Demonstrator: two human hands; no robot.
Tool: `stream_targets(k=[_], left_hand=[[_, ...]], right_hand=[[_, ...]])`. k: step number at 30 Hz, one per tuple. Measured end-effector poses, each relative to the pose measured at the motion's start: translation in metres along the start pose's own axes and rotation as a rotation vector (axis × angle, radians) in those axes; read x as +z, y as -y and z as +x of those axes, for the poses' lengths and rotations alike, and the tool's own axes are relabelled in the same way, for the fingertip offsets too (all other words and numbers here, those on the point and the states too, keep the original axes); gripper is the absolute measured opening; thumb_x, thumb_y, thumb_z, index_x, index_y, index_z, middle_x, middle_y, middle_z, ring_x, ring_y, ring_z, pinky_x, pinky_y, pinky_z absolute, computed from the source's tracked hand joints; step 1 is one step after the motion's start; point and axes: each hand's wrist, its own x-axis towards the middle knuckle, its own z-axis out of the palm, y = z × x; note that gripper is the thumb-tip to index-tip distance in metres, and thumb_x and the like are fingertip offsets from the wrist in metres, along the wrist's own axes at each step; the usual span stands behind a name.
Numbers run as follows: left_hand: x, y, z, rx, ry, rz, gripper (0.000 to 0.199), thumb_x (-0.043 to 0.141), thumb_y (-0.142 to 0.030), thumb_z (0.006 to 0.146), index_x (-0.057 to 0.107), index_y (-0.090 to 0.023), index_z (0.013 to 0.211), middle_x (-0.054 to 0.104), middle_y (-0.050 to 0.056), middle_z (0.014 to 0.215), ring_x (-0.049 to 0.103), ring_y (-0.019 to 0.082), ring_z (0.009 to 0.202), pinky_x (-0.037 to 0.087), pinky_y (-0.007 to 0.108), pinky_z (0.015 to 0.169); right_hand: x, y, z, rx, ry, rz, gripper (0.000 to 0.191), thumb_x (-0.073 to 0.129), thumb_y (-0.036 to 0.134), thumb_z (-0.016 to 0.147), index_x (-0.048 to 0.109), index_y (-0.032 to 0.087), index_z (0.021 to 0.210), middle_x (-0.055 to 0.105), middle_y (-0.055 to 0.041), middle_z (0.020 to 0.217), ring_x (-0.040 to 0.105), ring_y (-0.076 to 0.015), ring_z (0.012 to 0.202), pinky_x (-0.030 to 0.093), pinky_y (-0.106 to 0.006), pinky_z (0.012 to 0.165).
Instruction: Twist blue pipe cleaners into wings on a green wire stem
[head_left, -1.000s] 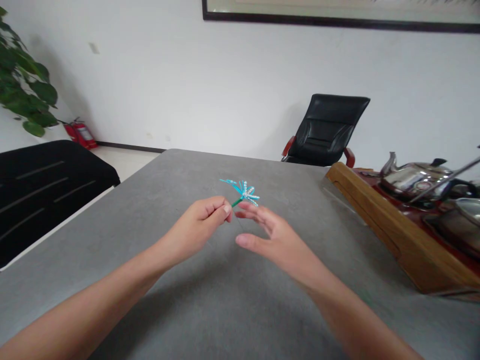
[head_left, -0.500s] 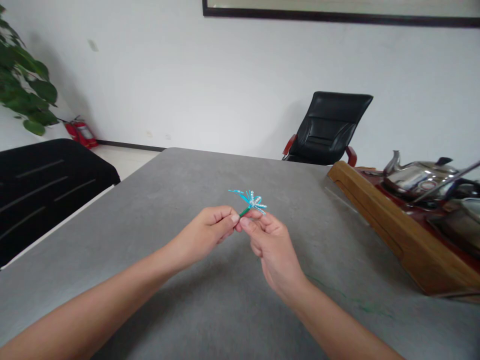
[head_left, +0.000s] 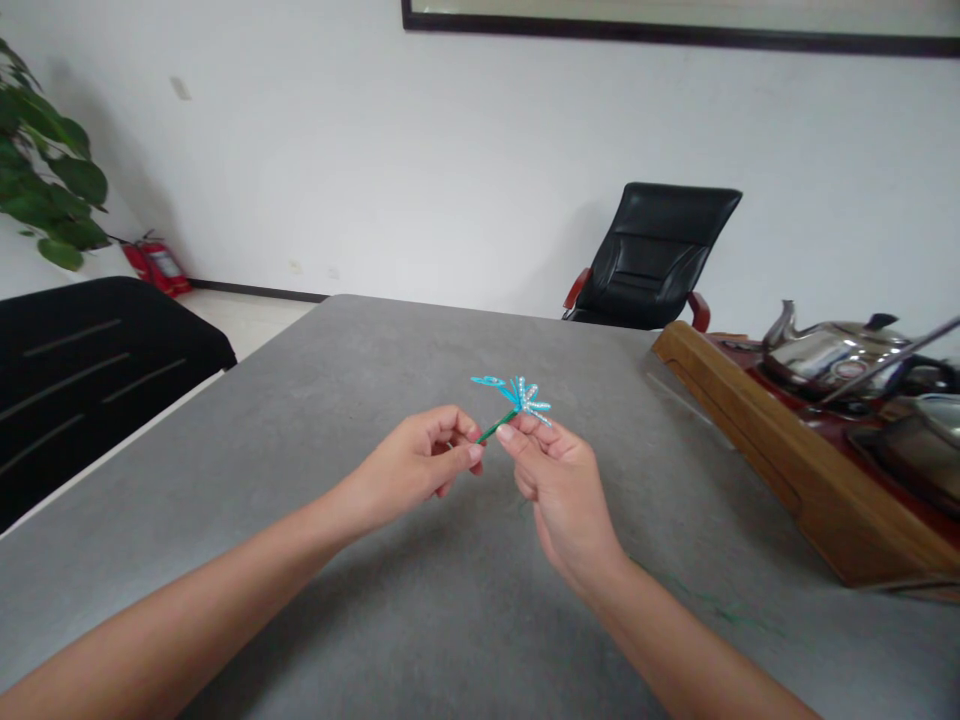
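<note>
A small craft flower (head_left: 529, 396) with light-blue, bead-like petals and a green-wrapped stem is held above the grey table (head_left: 360, 370). My left hand (head_left: 420, 455) pinches the lower end of the stem between thumb and fingers. Higher up, just under the petals, the thumb and fingertips of my right hand (head_left: 559, 480) grip the same stem. One blue loop sticks out to the left of the flower head. Thin green thread (head_left: 724, 610) lies loosely on the table by my right forearm, and a bit of it shows below my right fingers.
On the right stands a wooden tea tray (head_left: 757, 455) bearing a shiny metal kettle (head_left: 832, 350) and another metal pot (head_left: 926, 440). A black chair (head_left: 667, 250) is behind the table, and another black chair (head_left: 97, 370) stands at the left.
My hands have drawn slightly apart, so more of the green stem shows between them. The flower and my right hand have shifted a little to the right.
</note>
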Motion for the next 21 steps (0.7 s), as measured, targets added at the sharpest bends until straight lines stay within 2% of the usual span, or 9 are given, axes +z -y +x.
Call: stream_targets(k=[5, 9, 13, 16, 21], left_hand=[[0.001, 0.029, 0.010, 0.179, -0.185, 0.161, 0.016, 0.059, -0.030, 0.081, 0.054, -0.016, 0.088, 0.055, -0.003, 0.070, 0.047, 0.009, 0.059, 0.036, 0.019, 0.053], [0.004, 0.053, 0.010, 0.229, -0.230, 0.411, 0.014, 0.050, -0.027, 0.088, 0.060, -0.017, 0.084, 0.060, 0.000, 0.075, 0.051, 0.012, 0.068, 0.038, 0.023, 0.064], [0.011, 0.067, 0.005, 0.244, -0.281, 0.525, 0.016, 0.046, -0.024, 0.089, 0.058, -0.018, 0.081, 0.057, 0.000, 0.074, 0.050, 0.014, 0.068, 0.037, 0.024, 0.065], [0.015, 0.073, 0.003, 0.242, -0.295, 0.521, 0.018, 0.043, -0.024, 0.091, 0.056, -0.018, 0.080, 0.055, 0.000, 0.073, 0.049, 0.014, 0.068, 0.037, 0.025, 0.064], [0.017, 0.077, 0.003, 0.269, -0.272, 0.476, 0.021, 0.042, -0.027, 0.092, 0.057, -0.018, 0.081, 0.055, -0.001, 0.072, 0.050, 0.013, 0.068, 0.037, 0.024, 0.065]], right_hand=[[-0.009, -0.010, 0.008, 0.044, -0.078, 0.031, 0.025, 0.072, 0.036, 0.070, 0.055, 0.017, 0.072, 0.035, 0.0092, 0.053, 0.016, -0.0047, 0.043, 0.013, -0.024, 0.042], [-0.020, -0.029, 0.009, 0.107, -0.111, -0.017, 0.028, 0.073, 0.038, 0.069, 0.054, 0.018, 0.072, 0.028, 0.0106, 0.049, 0.013, -0.0053, 0.042, 0.010, -0.024, 0.041], [-0.027, -0.045, 0.005, 0.119, -0.120, -0.070, 0.031, 0.073, 0.042, 0.068, 0.056, 0.018, 0.074, 0.034, 0.0091, 0.052, 0.017, -0.0056, 0.043, 0.012, -0.024, 0.041], [-0.031, -0.052, 0.003, 0.113, -0.076, -0.060, 0.030, 0.071, 0.043, 0.070, 0.056, 0.017, 0.076, 0.038, 0.0081, 0.056, 0.020, -0.0053, 0.043, 0.014, -0.023, 0.041], [-0.041, -0.053, 0.006, 0.198, 0.068, -0.026, 0.027, 0.070, 0.040, 0.073, 0.058, 0.016, 0.077, 0.028, 0.0103, 0.052, 0.014, -0.0046, 0.043, 0.010, -0.023, 0.040]])
